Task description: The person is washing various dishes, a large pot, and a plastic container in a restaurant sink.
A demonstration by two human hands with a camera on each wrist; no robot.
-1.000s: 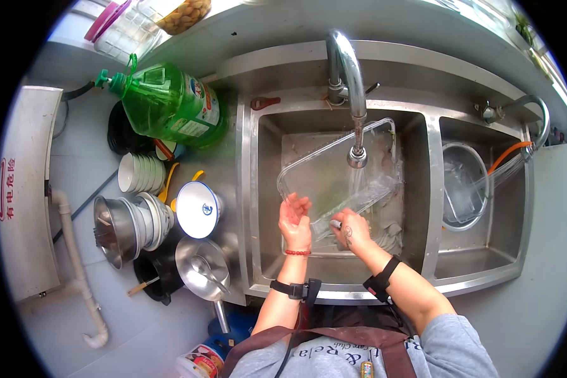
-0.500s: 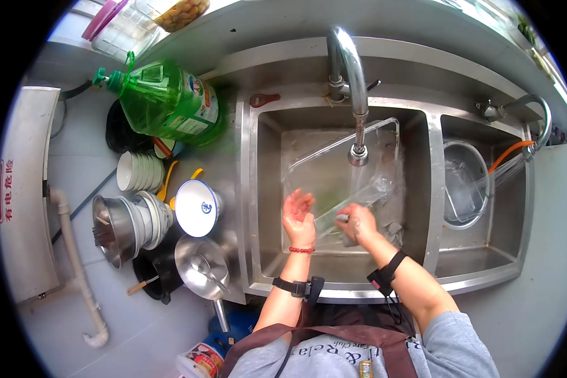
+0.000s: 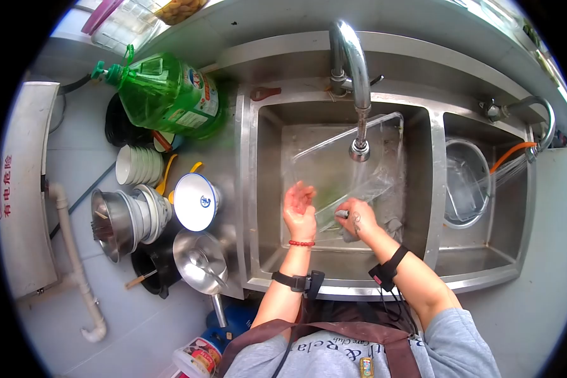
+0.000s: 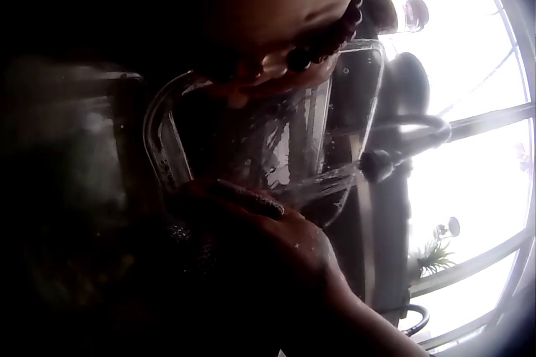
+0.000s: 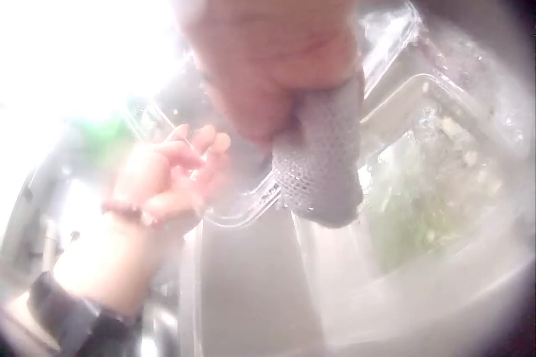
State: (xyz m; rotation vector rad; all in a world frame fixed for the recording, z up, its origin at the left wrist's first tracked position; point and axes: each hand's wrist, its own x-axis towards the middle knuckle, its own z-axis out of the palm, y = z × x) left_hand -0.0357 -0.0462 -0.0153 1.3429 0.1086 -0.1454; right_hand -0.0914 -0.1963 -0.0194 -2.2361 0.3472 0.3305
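Observation:
A clear plastic container (image 3: pixel 341 136) is tilted over the large sink basin, under the running tap (image 3: pixel 359 151). My left hand (image 3: pixel 300 211) holds its near left side, palm up with the fingers bent at the edge. In my right hand (image 3: pixel 358 220) is a wet grey mesh cloth (image 5: pixel 322 164), bunched between fingers and thumb close to the container's near side. The left wrist view is dark, but the container's rounded rim (image 4: pixel 153 127) shows between both hands. Water falls from the tap onto the container.
Right of the divider, a second basin holds a round clear tub (image 3: pixel 466 183) under another running tap (image 3: pixel 538 135). On the left stand a large green detergent bottle (image 3: pixel 170 97), stacked bowls (image 3: pixel 138 165), a blue-rimmed bowl (image 3: pixel 194 203) and a steel pan (image 3: pixel 200 261). Green scraps (image 5: pixel 410 219) lie in the basin.
The container has shifted slightly to the right, with both hands moving along with it. The right hand keeps the mesh cloth.

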